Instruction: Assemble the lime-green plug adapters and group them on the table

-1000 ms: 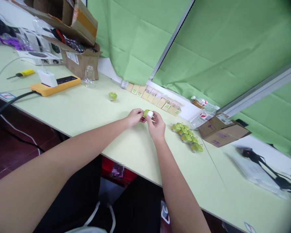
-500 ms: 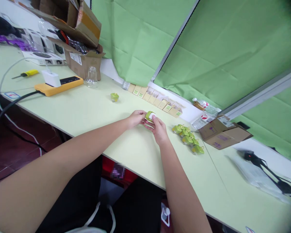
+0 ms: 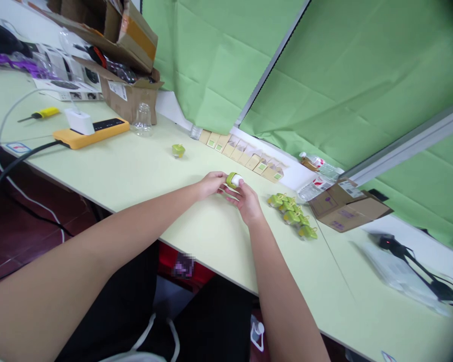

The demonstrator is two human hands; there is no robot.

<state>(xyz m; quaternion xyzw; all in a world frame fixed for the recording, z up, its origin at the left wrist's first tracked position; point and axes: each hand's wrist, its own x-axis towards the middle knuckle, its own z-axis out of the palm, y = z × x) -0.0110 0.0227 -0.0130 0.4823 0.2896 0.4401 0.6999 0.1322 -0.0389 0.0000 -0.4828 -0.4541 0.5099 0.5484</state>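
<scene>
Between my two hands, just above the table (image 3: 143,176), is a small green-and-white case (image 3: 234,180); its exact kind is too small to tell. My left hand (image 3: 212,185) grips its green end from the left. On the other side, the thumb and fingers of my right hand (image 3: 247,201) hold the white part. Right of my right hand lies a cluster of several small green-topped containers with yellow loops (image 3: 291,213). One similar green-topped container (image 3: 178,150) stands alone, farther back to the left.
Several small cardboard boxes (image 3: 245,153) line the table's back edge. On the left are a yellow power strip (image 3: 111,129), a screwdriver (image 3: 45,113), a clear plastic cup (image 3: 142,120) and an open carton (image 3: 132,98). Another carton (image 3: 343,203) and a black cabled device (image 3: 419,266) lie right.
My right thumb has shifted slightly to the right on the case, so more of its white part shows. My left hand has barely moved.
</scene>
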